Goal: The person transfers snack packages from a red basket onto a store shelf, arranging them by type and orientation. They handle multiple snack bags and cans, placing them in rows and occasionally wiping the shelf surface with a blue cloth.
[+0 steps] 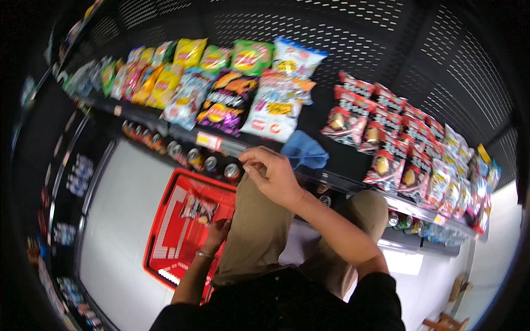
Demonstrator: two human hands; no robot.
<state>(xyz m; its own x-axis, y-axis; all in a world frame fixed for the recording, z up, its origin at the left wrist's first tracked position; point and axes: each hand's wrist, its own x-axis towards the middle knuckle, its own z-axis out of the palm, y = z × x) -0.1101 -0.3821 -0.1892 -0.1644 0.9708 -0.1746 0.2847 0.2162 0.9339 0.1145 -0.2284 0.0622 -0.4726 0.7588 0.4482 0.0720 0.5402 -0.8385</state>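
Observation:
My right hand (271, 171) hovers over my knee, close to the front edge of the snack shelf (236, 147). Its fingers are bent and the thumb is a little apart from them, with nothing visible between. A crumpled blue cloth (306, 151) lies on that shelf edge, just beyond the hand. Lower left, my left hand (217, 235) is inside or over a red shopping basket (159, 231), beside my leg. Its fingers are partly hidden, so I cannot tell whether it grips anything. One red and black snack bag (198, 209) lies in the basket, near the left fingertips.
Colourful Lay's chip bags (161, 89) stand along the shelf's left side. Several red and black snack bags (387, 159) and small white packs (441, 180) fill the right. Drink cans (232, 170) line a lower shelf. Bottled packs (80, 176) stand on shelving across the pale floor (112, 223).

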